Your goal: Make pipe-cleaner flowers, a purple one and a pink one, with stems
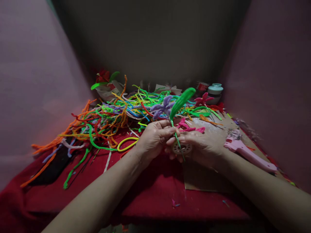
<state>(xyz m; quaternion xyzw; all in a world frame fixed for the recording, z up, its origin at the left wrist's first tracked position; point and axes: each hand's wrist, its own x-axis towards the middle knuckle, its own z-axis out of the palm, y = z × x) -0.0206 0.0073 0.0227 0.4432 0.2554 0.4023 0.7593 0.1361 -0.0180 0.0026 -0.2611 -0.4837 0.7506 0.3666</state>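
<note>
Purple flower (166, 106) partly hides tangled pipe cleaners (121, 110).

Fuzzy purple flower (165, 106), matt cloth (150, 194), smooth plastic handle (254, 156)

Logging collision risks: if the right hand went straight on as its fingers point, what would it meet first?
Probably the left hand, close beside it in the picture, though depth is unclear.
</note>
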